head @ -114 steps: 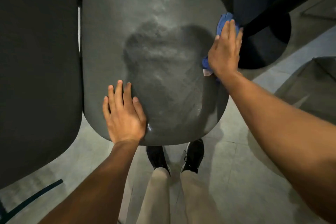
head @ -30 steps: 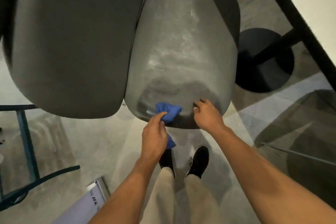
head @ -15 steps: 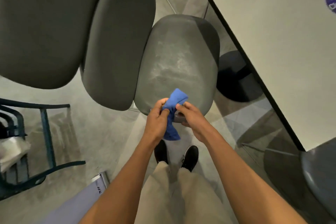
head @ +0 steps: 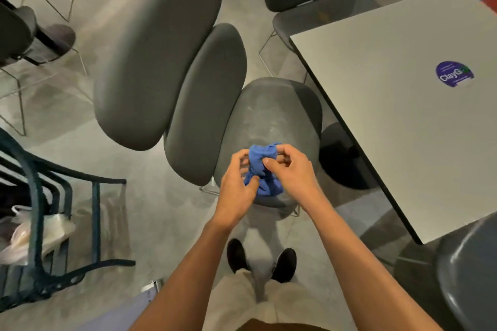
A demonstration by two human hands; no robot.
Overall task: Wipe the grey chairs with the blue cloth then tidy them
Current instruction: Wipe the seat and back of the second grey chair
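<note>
both hands bunch the blue cloth (head: 262, 169) above a streaked grey chair seat (head: 271, 126): left hand (head: 236, 185) and right hand (head: 291, 169) pinch it with curled fingers. unwiped chairs likely remain at 11 o'clock; tidying undone.

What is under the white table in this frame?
Under the white table, a dark round pedestal base shows on the floor, beside the grey chair seat. The tabletop covers the column and everything further under it.
</note>
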